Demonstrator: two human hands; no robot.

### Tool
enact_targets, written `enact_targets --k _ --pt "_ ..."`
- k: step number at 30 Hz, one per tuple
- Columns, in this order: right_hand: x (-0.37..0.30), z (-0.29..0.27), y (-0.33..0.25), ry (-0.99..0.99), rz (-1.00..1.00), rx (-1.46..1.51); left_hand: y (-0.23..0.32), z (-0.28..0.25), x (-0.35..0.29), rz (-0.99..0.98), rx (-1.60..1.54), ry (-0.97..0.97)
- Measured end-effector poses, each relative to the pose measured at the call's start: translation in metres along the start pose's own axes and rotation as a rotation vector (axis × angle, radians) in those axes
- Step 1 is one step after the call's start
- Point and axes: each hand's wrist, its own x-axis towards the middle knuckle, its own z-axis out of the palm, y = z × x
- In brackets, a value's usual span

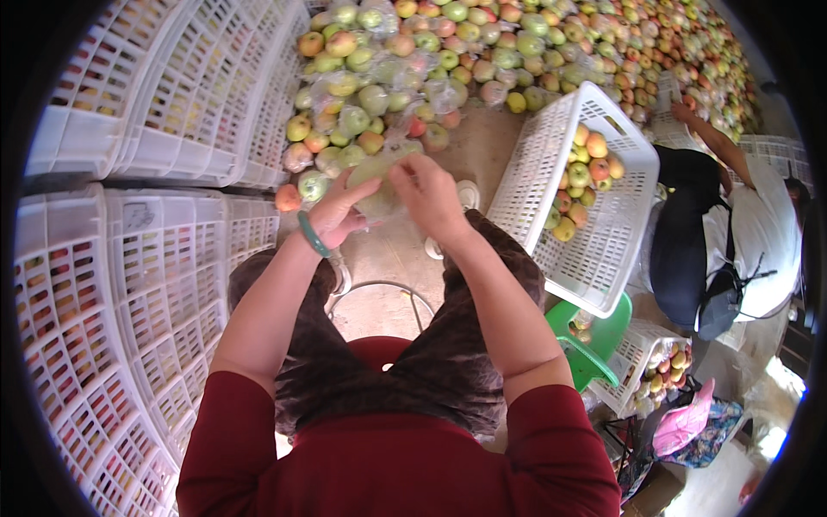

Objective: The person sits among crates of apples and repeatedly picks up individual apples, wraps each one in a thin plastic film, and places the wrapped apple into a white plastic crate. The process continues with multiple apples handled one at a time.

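Over the near edge of the apple pile, a thin clear plastic bag (379,200) stretches between my two hands; its outline is faint against the floor. My right hand (428,195) pinches its upper right part with bent fingers. My left hand (342,211), with a green bangle (313,234) on the wrist, is at the bag's left side, thumb and fingers apart. Whether those fingers touch the film is hard to make out. Just beyond my hands lie loose green and red apples (351,157), several wrapped in clear film.
Stacked white crates (164,200) with apples wall off the left. At right a tilted white crate (594,274) holds apples, above a green basket (594,345) and another apple crate (622,379). Beyond, a person (762,215) bends toward the pile. A pink cap (683,422) lies lower right.
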Motion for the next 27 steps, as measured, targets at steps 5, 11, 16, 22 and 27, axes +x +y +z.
enact_targets --k 5,11,16,22,27 --pt "0.004 -0.008 0.006 0.023 0.245 0.52 0.004 0.006 -0.003 0.004 -0.142 -0.041" --pt "0.001 -0.008 -0.001 -0.109 0.379 0.527 0.006 -0.001 0.0 0.022 -0.181 -0.106" --pt "0.003 -0.01 -0.004 -0.142 0.368 0.549 0.004 -0.004 0.004 0.044 -0.206 -0.133" --pt "0.007 -0.018 -0.014 -0.151 0.294 0.664 0.012 -0.003 0.002 0.042 -0.417 -0.304" --pt "0.005 -0.016 -0.013 -0.129 0.25 0.556 0.01 -0.001 0.002 0.082 -0.311 -0.22"
